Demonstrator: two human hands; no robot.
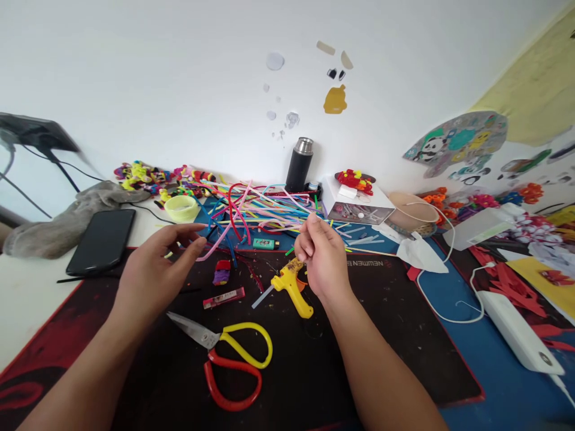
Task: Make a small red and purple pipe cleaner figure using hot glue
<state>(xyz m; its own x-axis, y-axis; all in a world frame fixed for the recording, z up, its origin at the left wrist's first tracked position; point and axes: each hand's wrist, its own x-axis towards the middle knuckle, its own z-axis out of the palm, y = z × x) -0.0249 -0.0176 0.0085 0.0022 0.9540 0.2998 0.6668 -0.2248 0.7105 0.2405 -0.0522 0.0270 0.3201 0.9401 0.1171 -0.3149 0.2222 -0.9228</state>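
Observation:
My left hand [159, 263] is raised over the left of the dark desk mat, thumb and fingers apart, with nothing visible held. Close to its fingertips are blue and pink pipe cleaners [222, 242]. My right hand [321, 254] is closed, thumb against curled fingers; whatever it may hold is hidden. Just left of and below it lies a yellow glue gun [294, 293] with a clear glue stick. Between my forearms rest scissors [211, 340] with one yellow and one red handle. A small red-and-purple fuzzy piece [221, 273] and a red lighter [223, 298] lie near the glue gun.
Behind the hands is a heap of colourful pipe cleaners [274, 203], with a teal lighter [265, 243] in front. A black flask [299, 166], white box [359, 203] and yellow-green cup [182, 209] stand behind. A phone [102, 240] lies left; a white power strip [518, 332], right.

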